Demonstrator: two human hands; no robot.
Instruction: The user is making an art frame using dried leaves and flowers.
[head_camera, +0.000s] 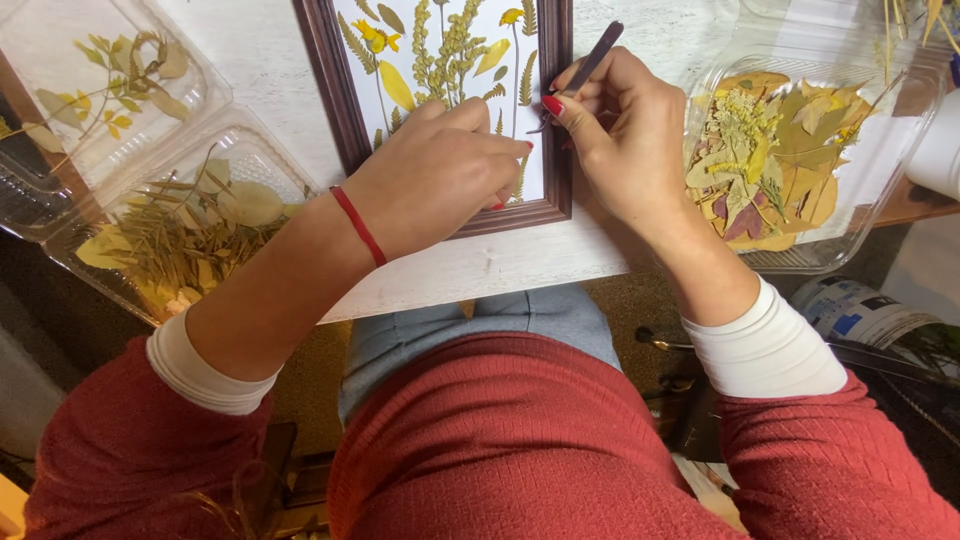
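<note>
We judge the step in hand to be the placing of pressed plants inside the dark wooden picture frame (345, 95), which lies on the white table (260, 60) just in front of us, its white backing already carrying yellow flowers and fern sprigs (450, 50). Our right hand (625, 135) pinches a pair of dark tweezers (590, 65) narrowly between thumb and fingers, tips angled down at the frame's lower right corner; our left hand (440, 175) is curled and presses on the lower edge, holding nothing we can see (a red cord circles that wrist). The next move calls for a steady, light touch. The tweezer tips and whatever they grip are hidden behind the fingers, and the clear trays of dried leaves (780, 150) and grasses (180, 235) are partly cut off.
</note>
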